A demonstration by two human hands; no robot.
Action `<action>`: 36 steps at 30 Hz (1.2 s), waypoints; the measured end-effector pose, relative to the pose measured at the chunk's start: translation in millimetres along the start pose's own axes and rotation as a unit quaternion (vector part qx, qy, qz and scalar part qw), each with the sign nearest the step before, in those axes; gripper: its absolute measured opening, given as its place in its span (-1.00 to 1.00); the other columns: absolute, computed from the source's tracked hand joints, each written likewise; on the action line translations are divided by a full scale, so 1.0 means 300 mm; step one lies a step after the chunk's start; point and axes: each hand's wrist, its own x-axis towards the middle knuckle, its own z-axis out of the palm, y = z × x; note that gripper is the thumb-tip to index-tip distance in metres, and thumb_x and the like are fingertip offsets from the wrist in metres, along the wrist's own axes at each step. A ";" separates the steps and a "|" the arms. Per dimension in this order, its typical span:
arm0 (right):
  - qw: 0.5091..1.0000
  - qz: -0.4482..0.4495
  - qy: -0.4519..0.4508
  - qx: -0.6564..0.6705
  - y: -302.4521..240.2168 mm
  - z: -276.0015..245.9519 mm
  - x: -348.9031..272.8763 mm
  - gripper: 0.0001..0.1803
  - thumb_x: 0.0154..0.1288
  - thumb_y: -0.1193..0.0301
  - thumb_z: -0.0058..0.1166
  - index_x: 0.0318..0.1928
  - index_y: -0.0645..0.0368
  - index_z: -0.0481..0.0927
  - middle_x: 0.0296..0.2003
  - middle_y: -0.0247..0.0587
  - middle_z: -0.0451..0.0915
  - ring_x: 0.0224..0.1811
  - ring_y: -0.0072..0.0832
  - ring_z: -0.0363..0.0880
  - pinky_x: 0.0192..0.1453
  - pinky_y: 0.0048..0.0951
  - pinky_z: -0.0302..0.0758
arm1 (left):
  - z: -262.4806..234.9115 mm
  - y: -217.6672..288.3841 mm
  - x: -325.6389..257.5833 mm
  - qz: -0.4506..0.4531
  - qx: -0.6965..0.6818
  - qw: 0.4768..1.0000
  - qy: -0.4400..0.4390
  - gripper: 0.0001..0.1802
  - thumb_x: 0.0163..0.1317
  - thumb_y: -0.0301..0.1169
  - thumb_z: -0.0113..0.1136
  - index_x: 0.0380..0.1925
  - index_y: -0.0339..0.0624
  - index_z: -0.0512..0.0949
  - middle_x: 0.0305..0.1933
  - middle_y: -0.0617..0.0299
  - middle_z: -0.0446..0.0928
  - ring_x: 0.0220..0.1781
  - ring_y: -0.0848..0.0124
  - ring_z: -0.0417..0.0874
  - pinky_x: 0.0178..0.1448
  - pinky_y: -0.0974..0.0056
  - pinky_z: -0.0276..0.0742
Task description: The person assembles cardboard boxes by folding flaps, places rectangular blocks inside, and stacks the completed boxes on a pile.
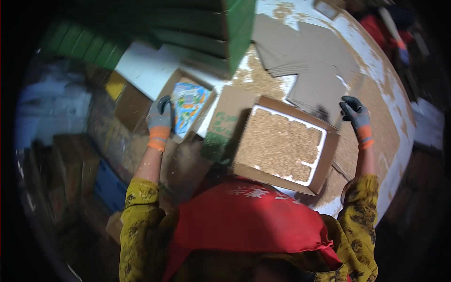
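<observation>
An open cardboard box (330, 157) stands in front of me. The white tray (322, 139) inside it is covered with tan sawdust-like material (282, 143). To its left is a smaller cardboard box (206, 104) with blue printed packets (189, 105). My left hand (160, 115), in a grey and orange glove with dark fingertips, is at that small box's left wall. Its fingers are curled in, and what they grip is hidden. Right of the open box, my right hand (355, 114), gloved alike, is raised with bent fingers. A thin blurred shape shows by its fingertips, too smeared to name.
Flat cardboard sheets (314, 56) lie across the white table (397, 176), which has loose tan material scattered over it. A green slatted structure (239, 35) rises at the back. Cartons (70, 162) and a blue crate (110, 185) stand low at left.
</observation>
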 end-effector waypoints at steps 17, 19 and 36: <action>0.954 -0.017 0.156 0.256 0.375 -0.061 0.288 -0.61 0.18 0.41 0.34 -0.01 0.27 0.58 -0.21 -0.25 0.67 -0.22 -0.50 0.62 -0.12 -0.51 0.54 | 0.157 -0.186 0.142 -0.158 0.184 0.970 -0.001 -0.59 -0.12 -0.21 0.51 -0.25 -0.13 0.65 -0.26 0.06 0.69 -0.15 0.11 0.70 0.00 0.14 0.56; 0.946 -0.012 0.163 0.280 0.333 -0.134 0.199 -0.64 0.24 0.39 0.27 0.01 0.27 0.56 -0.14 -0.23 0.66 -0.16 -0.46 0.62 -0.05 -0.44 0.56 | 0.138 -0.196 0.145 -0.175 0.181 0.968 -0.018 -0.64 -0.09 -0.22 0.48 -0.33 -0.18 0.67 -0.23 0.02 0.69 -0.17 0.11 0.70 -0.03 0.15 0.56; 0.920 -0.097 0.353 0.138 0.170 -0.070 -0.314 -0.54 0.29 0.40 0.24 0.18 0.27 0.53 0.03 -0.21 0.62 0.02 -0.49 0.58 0.13 -0.47 0.49 | 0.099 -0.169 0.154 -0.161 0.097 0.981 -0.056 -0.60 0.30 -0.11 0.08 -0.16 -0.21 0.67 -0.14 -0.19 0.64 -0.03 -0.13 0.62 0.07 -0.01 0.47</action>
